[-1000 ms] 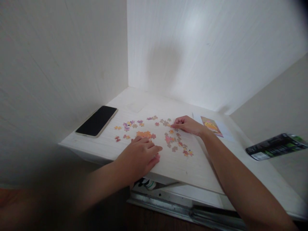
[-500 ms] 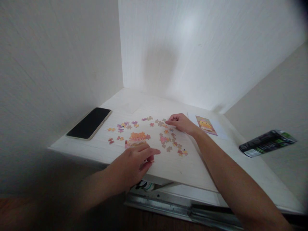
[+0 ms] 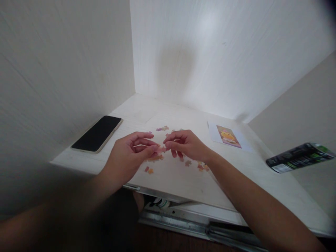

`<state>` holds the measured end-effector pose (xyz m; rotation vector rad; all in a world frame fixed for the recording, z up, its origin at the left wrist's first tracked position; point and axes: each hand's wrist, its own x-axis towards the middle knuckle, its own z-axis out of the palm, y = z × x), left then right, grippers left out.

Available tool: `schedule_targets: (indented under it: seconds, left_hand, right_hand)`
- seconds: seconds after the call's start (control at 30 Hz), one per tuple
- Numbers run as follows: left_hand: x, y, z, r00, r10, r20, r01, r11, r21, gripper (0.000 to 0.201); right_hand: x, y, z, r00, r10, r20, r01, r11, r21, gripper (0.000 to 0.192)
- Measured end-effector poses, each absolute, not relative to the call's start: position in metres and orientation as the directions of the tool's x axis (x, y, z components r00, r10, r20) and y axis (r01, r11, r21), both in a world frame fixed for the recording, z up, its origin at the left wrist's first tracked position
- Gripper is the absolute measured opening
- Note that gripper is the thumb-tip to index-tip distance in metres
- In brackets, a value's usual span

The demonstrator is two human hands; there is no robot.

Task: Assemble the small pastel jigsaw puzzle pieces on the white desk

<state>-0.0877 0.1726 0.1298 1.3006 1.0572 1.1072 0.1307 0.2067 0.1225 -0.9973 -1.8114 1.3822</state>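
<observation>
Small orange, pink and purple jigsaw pieces (image 3: 201, 166) lie scattered on a white board (image 3: 183, 182) that rests on the white desk. My left hand (image 3: 128, 157) and my right hand (image 3: 183, 144) are raised just above the pieces, fingertips meeting over the middle. Between the fingertips of both hands there is a small pinkish jigsaw piece (image 3: 160, 149). A joined orange cluster (image 3: 154, 158) lies partly hidden under my left fingers. Two loose pieces (image 3: 148, 170) sit near the board's front edge.
A black phone (image 3: 98, 133) lies face up at the left by the wall. A picture card (image 3: 228, 135) with an orange figure lies at the back right. A dark packet (image 3: 299, 157) sits at the far right. White walls close in the desk on three sides.
Both hands left the board and came together above the pieces. My right hand moved left from the far scattered pieces; my left hand rose from the front edge and now pinches a piece.
</observation>
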Motion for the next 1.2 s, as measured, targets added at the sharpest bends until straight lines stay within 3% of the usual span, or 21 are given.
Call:
schedule_targets:
  seconds: [0.23, 0.37, 0.4, 0.47, 0.53, 0.6, 0.7, 0.93, 1.2]
  left_hand:
    - [-0.080, 0.173, 0.120, 0.232, 0.973, -0.006, -0.085, 0.027, 0.996, 0.035]
    - [-0.088, 0.184, 0.123, 0.234, 0.962, 0.143, 0.164, -0.184, 0.969, 0.032]
    - [-0.091, 0.188, 0.124, 0.259, 0.939, 0.225, 0.281, -0.296, 0.913, 0.030]
    - [-0.099, 0.196, 0.123, 0.395, 0.839, 0.374, 0.487, -0.536, 0.689, 0.026]
    - [-0.106, 0.202, 0.119, 0.544, 0.719, 0.433, 0.546, -0.695, 0.468, 0.023]
    - [-0.111, 0.205, 0.115, 0.629, 0.649, 0.429, 0.546, -0.761, 0.351, 0.025]
    - [-0.114, 0.205, 0.107, 0.693, 0.603, 0.396, 0.541, -0.797, 0.267, 0.030]
    - [-0.123, 0.204, 0.099, 0.772, 0.516, 0.371, 0.497, -0.854, 0.153, 0.032]
    - [-0.129, 0.203, 0.095, 0.779, 0.473, 0.412, 0.449, -0.879, 0.160, 0.032]
  right_hand:
    - [0.118, 0.197, 0.125, -0.560, 0.828, 0.027, 0.147, 0.132, -0.980, 0.024]
    - [0.121, 0.201, 0.125, -0.525, 0.851, 0.017, 0.159, 0.118, -0.980, 0.026]
    - [0.122, 0.203, 0.124, -0.515, 0.857, 0.010, 0.169, 0.113, -0.979, 0.027]
    - [0.125, 0.206, 0.123, -0.505, 0.863, -0.008, 0.192, 0.104, -0.976, 0.029]
    - [0.127, 0.207, 0.122, -0.505, 0.862, -0.027, 0.227, 0.102, -0.969, 0.029]
    - [0.127, 0.208, 0.121, -0.502, 0.863, -0.050, 0.276, 0.106, -0.955, 0.027]
    - [0.127, 0.207, 0.118, -0.485, 0.873, -0.044, 0.334, 0.139, -0.932, 0.021]
    - [0.126, 0.209, 0.112, -0.487, 0.871, 0.067, 0.415, 0.299, -0.859, 0.012]
    - [0.128, 0.213, 0.115, -0.495, 0.868, 0.022, 0.445, 0.275, -0.852, 0.014]
